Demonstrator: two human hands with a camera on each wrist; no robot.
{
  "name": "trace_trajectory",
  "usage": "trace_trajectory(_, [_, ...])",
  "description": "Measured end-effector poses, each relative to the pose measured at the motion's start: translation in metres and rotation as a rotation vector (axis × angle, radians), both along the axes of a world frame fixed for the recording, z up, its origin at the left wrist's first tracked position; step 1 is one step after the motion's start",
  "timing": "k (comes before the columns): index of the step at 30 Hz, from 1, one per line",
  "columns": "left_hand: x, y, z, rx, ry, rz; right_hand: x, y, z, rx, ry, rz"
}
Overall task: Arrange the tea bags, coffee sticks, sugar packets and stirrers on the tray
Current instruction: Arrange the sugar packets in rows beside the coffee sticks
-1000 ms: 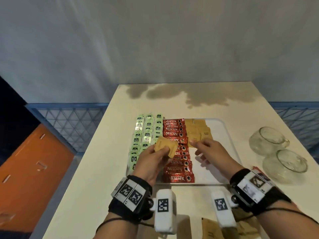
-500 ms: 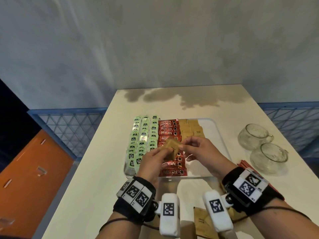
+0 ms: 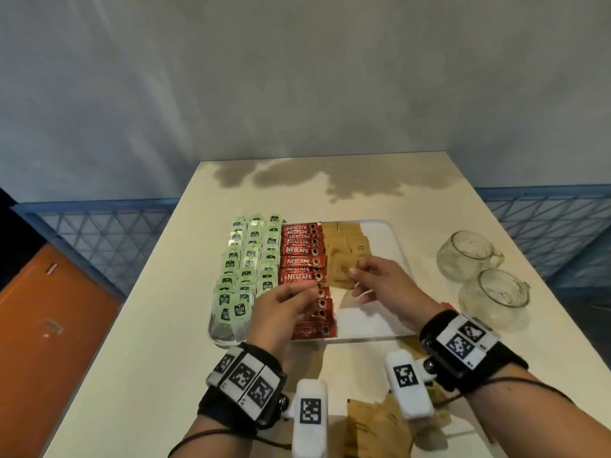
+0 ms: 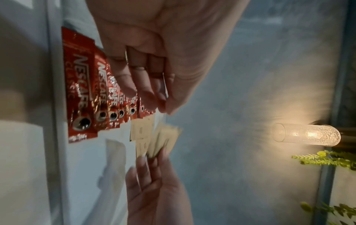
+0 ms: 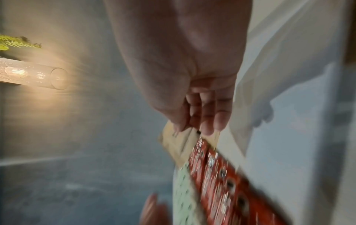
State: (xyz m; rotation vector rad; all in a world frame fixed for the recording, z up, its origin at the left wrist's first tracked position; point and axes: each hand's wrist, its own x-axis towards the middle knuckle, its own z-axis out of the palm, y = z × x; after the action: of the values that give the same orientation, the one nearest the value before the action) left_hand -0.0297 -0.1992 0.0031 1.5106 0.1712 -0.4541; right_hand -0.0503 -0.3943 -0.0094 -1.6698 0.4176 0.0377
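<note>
A clear tray [image 3: 393,259] holds rows of green tea bags [image 3: 244,269], a column of red coffee sticks [image 3: 301,249] and brown sugar packets [image 3: 350,242] at its far middle. My right hand [image 3: 358,276] pinches a brown sugar packet [image 3: 342,274] low over the near end of the sugar column; the right wrist view shows thumb and fingers [image 5: 210,126] on that packet [image 5: 173,141]. My left hand [image 3: 307,292] hovers over the coffee sticks [image 4: 80,94] with relaxed fingers [image 4: 146,97], and I see nothing in it. No stirrers are in view.
Two glass cups [image 3: 463,256] [image 3: 496,295] stand right of the tray. Loose brown packets [image 3: 373,421] lie near the table's front edge under my wrists. The tray's right half is bare. The table drops off at left toward a blue crate [image 3: 99,233].
The sugar packet went from my left hand to my right. The right hand carried it rightward over the sugar column, and the left hand drew back over the coffee sticks.
</note>
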Motion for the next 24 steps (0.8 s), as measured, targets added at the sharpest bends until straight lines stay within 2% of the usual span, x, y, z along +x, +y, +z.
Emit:
trace_trajectory(2, [0.007, 0.004, 0.003, 0.036, -0.05, -0.001, 0.013, -0.025, -0.013, -0.1, 0.025, -0.116])
trace_trajectory(4, [0.016, 0.006, 0.005, 0.166, -0.177, -0.037, 0.026, -0.045, -0.028, -0.142, 0.074, -0.188])
trace_trajectory(6, [0.033, -0.001, 0.009, 0.444, -0.381, -0.154, 0.037, -0.056, -0.039, -0.17, 0.127, -0.2])
trace_trajectory(8, [0.053, -0.014, 0.016, 0.86, -0.617, -0.296, 0.044, -0.059, -0.044, -0.19, 0.153, -0.189])
trace_trajectory(10, [0.071, -0.033, 0.023, 1.096, -0.75, -0.393, 0.049, -0.06, -0.045, -0.225, 0.156, -0.177])
trace_trajectory(14, [0.095, -0.072, 0.022, 1.282, -0.871, -0.602, 0.058, -0.062, -0.041, -0.291, 0.143, -0.132])
trace_trajectory(17, [0.105, -0.092, 0.012, 1.413, -0.831, -0.756, 0.06, -0.063, -0.041, -0.258, 0.137, -0.149])
trace_trajectory(20, [0.109, -0.101, 0.001, 1.486, -0.826, -0.801, 0.057, -0.062, -0.044, -0.175, 0.093, -0.178])
trace_trajectory(24, [0.11, -0.102, -0.011, 1.566, -0.876, -0.798, 0.056, -0.064, -0.045, -0.362, 0.05, -0.095])
